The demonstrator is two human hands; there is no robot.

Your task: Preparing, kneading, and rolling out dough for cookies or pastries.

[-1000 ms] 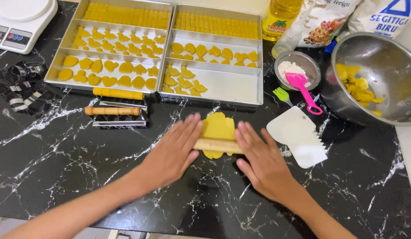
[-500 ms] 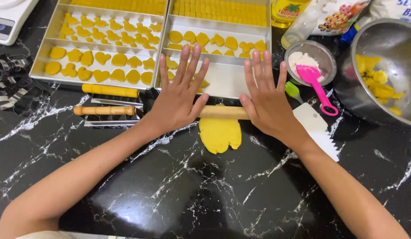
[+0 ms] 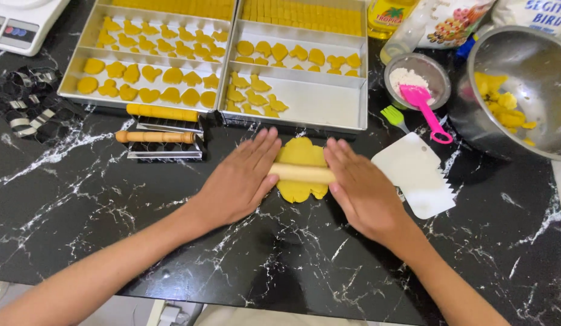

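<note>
A flat sheet of yellow dough (image 3: 299, 154) lies on the black marble counter (image 3: 172, 241). Across its middle rests a small wooden rolling pin (image 3: 301, 174). My left hand (image 3: 241, 178) presses flat on the pin's left end, fingers spread and pointing toward the trays. My right hand (image 3: 362, 190) lies palm-down on the pin's right end. Both palms sit on top of the pin; the fingers do not curl around it.
Two metal trays (image 3: 313, 102) of cut yellow cookies stand behind the dough. A white scraper (image 3: 416, 175), flour bowl with pink spatula (image 3: 422, 102), green brush (image 3: 394, 116), steel bowl of dough (image 3: 522, 90), two more rolling pins (image 3: 156, 136), cutters (image 3: 27, 105) and a scale (image 3: 15, 21) surround it.
Both hands and the rolling pin have come back toward me from the far edge of the dough to its middle. The dough looks wider and shorter than before.
</note>
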